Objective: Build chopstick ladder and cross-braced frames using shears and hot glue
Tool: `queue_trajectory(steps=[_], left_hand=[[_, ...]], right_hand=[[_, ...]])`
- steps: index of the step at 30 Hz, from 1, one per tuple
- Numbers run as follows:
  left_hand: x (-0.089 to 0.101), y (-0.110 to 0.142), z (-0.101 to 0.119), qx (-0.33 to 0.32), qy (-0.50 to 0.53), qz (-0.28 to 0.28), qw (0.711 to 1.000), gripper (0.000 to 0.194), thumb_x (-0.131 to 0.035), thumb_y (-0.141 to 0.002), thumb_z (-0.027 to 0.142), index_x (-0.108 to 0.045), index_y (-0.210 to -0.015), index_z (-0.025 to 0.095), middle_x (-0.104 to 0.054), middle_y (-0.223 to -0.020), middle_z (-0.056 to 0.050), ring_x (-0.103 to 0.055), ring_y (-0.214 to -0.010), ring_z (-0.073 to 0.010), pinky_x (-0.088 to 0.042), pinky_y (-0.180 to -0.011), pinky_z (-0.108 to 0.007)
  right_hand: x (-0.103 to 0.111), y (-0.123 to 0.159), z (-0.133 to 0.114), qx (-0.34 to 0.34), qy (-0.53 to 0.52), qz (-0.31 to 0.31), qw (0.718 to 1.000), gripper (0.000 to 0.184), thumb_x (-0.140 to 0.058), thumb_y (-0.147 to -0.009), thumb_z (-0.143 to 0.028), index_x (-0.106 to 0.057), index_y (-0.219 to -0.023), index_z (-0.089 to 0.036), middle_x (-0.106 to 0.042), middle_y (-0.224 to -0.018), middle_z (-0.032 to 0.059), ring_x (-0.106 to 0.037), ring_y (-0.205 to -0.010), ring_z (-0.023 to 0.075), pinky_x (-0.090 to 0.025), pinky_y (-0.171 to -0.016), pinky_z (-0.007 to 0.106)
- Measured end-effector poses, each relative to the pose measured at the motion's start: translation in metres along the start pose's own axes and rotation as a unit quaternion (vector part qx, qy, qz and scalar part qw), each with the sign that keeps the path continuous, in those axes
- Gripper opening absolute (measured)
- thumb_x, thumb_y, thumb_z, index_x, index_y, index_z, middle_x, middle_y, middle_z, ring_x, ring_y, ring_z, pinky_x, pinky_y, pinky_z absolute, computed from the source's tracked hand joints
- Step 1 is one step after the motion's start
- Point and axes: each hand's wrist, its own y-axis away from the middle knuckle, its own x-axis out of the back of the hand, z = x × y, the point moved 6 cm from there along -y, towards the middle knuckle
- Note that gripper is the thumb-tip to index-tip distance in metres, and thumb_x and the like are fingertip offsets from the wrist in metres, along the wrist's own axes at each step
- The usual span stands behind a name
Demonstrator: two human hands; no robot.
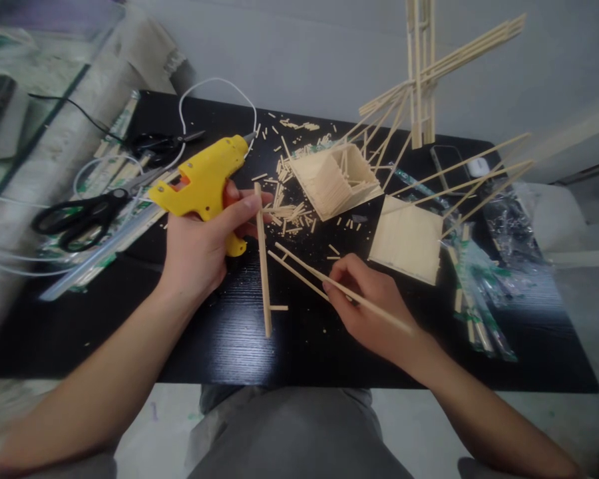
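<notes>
R hand (372, 299), lower ctr-right, pinches stick pair (303, 264) slanting up-left twd near-vert. stick (263, 266), pinched by L hand (192, 249) w/ glue gun (207, 174) gripped

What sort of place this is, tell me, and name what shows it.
Probably a home or small-workshop craft table. A yellow glue gun is in the left hand, black-handled scissors lie nearby, and cut stick pieces are scattered beside a small wooden model.

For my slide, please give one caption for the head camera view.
Left hand holding a yellow glue gun and pale wooden stick, right hand holding thin wooden sticks, over a black table.
</notes>
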Motion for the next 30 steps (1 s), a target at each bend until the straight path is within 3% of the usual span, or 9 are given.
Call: queue_trajectory(steps=[5,9,14,18,24,30], left_hand=[[0.001,-0.001,-0.002,-0.001,-0.017,0.002,1.000,0.026,-0.091,-0.076,0.019,-0.066,-0.080,0.025,-0.078,-0.088,0.000,-0.078,-0.079,-0.0174,-0.064,-0.060,-0.025],[0.001,-0.001,-0.003,-0.001,-0.017,-0.001,1.000,0.026,-0.090,-0.076,0.019,-0.065,-0.081,0.024,-0.079,-0.089,-0.001,-0.080,-0.081,-0.0181,-0.064,-0.062,-0.024],[0.003,-0.002,-0.006,-0.006,-0.015,-0.004,1.000,0.027,-0.090,-0.077,0.019,-0.065,-0.083,0.023,-0.079,-0.087,0.001,-0.079,-0.077,-0.0170,-0.064,-0.061,-0.024],[0.003,-0.002,-0.006,-0.006,-0.020,-0.005,1.000,0.025,-0.090,-0.077,0.018,-0.065,-0.083,0.023,-0.080,-0.089,0.000,-0.079,-0.077,-0.0172,-0.065,-0.062,-0.025],[0.003,-0.002,-0.004,0.000,-0.029,0.001,1.000,0.022,-0.086,-0.079,0.015,-0.066,-0.081,0.024,-0.081,-0.089,0.000,-0.078,-0.077,-0.0174,-0.064,-0.061,-0.025],[0.002,-0.001,-0.002,-0.002,-0.035,-0.010,0.999,0.023,-0.088,-0.080,0.019,-0.065,-0.083,0.024,-0.081,-0.092,0.000,-0.078,-0.080,-0.0179,-0.064,-0.062,-0.029]], right_hand=[[-0.001,0.000,-0.004,-0.003,0.003,-0.039,0.999,0.018,-0.061,-0.085,-0.008,-0.052,-0.081,-0.024,-0.057,-0.067,-0.0064,-0.053,-0.057,0.0117,-0.041,-0.059,0.025],[-0.009,-0.003,-0.003,-0.007,0.025,-0.079,0.997,0.021,-0.062,-0.084,-0.007,-0.050,-0.078,-0.023,-0.055,-0.067,-0.0054,-0.053,-0.060,0.0131,-0.043,-0.061,0.026],[-0.014,-0.001,-0.009,0.076,0.129,-0.036,0.988,0.009,-0.066,-0.090,-0.011,-0.064,-0.093,-0.019,-0.066,-0.107,0.0109,-0.065,-0.102,0.0277,-0.058,-0.089,0.040],[-0.026,0.005,-0.013,0.127,0.194,-0.041,0.972,0.012,-0.059,-0.102,-0.013,-0.069,-0.106,-0.016,-0.069,-0.124,0.0173,-0.067,-0.118,0.0328,-0.060,-0.101,0.049],[-0.041,0.009,-0.011,0.128,0.236,-0.046,0.962,0.019,-0.053,-0.105,-0.009,-0.071,-0.110,-0.013,-0.074,-0.119,0.0163,-0.071,-0.103,0.0309,-0.064,-0.091,0.048],[-0.036,0.005,-0.006,0.134,0.168,-0.021,0.976,0.016,-0.055,-0.100,-0.004,-0.068,-0.100,-0.013,-0.067,-0.104,0.0133,-0.069,-0.089,0.0249,-0.062,-0.081,0.039]])
